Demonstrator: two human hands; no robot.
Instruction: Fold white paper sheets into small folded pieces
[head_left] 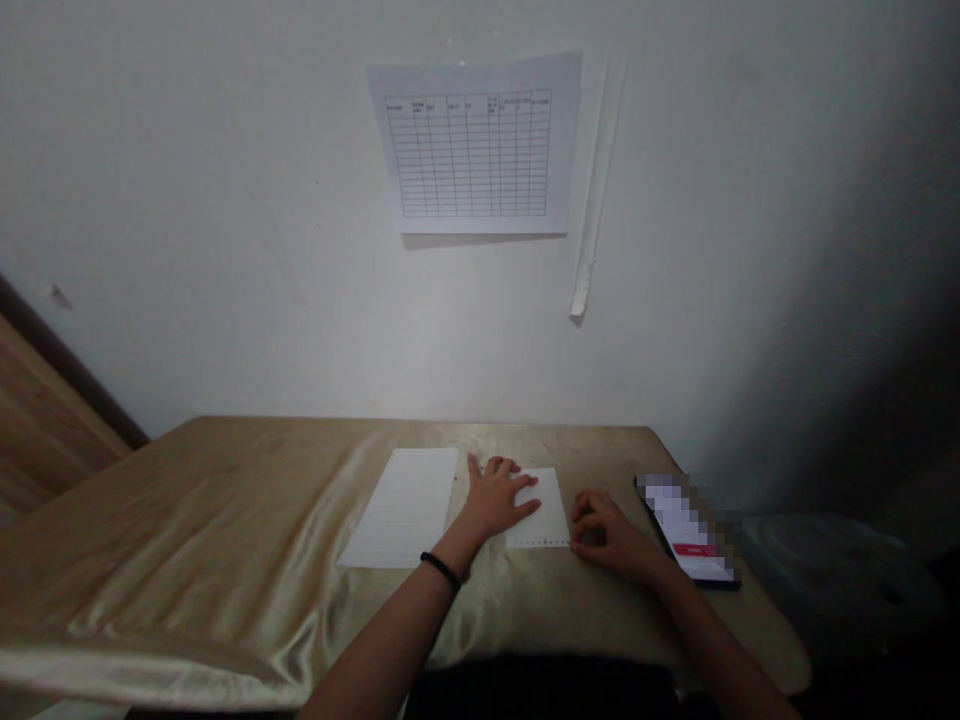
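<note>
My left hand [499,496] lies flat with fingers spread on a small white sheet of paper [546,520] on the table [225,500]. A black band circles that wrist. My right hand [600,530] rests at the paper's right lower corner with its fingers curled and pinched together; what they hold, if anything, I cannot make out. A larger white sheet [405,505] lies just left of my left hand.
A phone [690,530] with a lit screen lies at the table's right edge. A shiny beige cloth covers the table. A printed grid sheet [472,145] hangs on the white wall behind. A wooden panel [45,420] stands at far left.
</note>
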